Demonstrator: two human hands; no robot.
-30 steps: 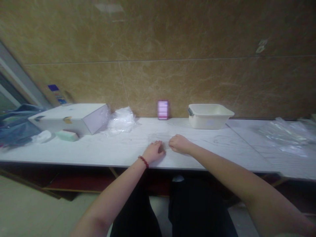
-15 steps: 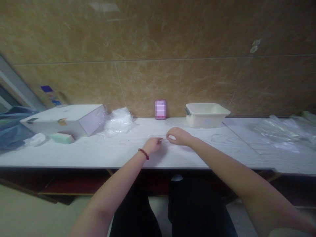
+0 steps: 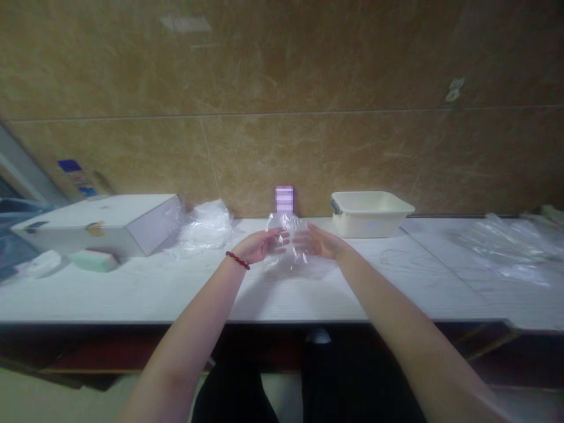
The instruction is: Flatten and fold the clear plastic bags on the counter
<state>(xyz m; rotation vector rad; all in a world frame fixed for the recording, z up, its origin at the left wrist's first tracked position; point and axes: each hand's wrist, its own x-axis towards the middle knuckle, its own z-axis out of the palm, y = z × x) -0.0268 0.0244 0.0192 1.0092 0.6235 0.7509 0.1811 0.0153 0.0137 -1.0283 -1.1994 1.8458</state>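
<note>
A clear plastic bag (image 3: 289,249) is held up between my two hands over the middle of the counter, its film crinkled and shiny. My left hand (image 3: 261,244), with a red bead bracelet at the wrist, grips the bag's left side. On the other side my right hand (image 3: 324,241) has hold of it, with fingers showing through the film. Nothing can be made out inside the bag. Just behind it a phone-like upright screen (image 3: 284,198), blurred out, leans against the wall.
A cream plastic basin (image 3: 370,220) stands right of the hands. Clear plastic bags (image 3: 506,244) lie flat at the far right. To the left are crumpled clear plastic (image 3: 207,223), a white box (image 3: 101,220) and a pale green block (image 3: 94,260). The counter (image 3: 176,296) ends before my legs.
My hands have moved apart and slightly away from me. The clear bag now shows spread between them, where before it was barely visible at pinched fingertips. The view has shifted a little.
</note>
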